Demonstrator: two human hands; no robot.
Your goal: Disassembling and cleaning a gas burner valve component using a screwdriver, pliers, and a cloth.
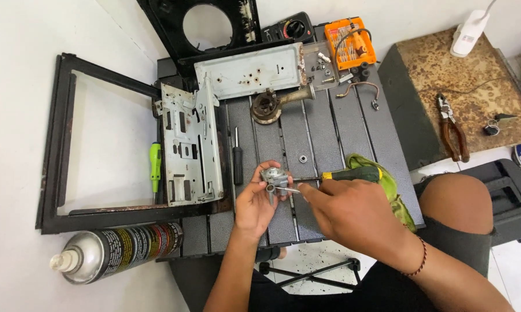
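Head view: valve (274,178) between hands (307,199).

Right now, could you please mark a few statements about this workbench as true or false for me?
1. The left hand holds a small metal valve part. True.
2. The right hand is empty. False: it holds a screwdriver with a green and yellow handle, its tip at the valve part.
3. The spray can stands upright on the table. False: it lies on its side on the white floor, beside the table's near left corner.
4. A pair of pliers lies on the rusty surface to the right. True.
5. The orange bit case sits at the table's near edge. False: it is at the far edge.
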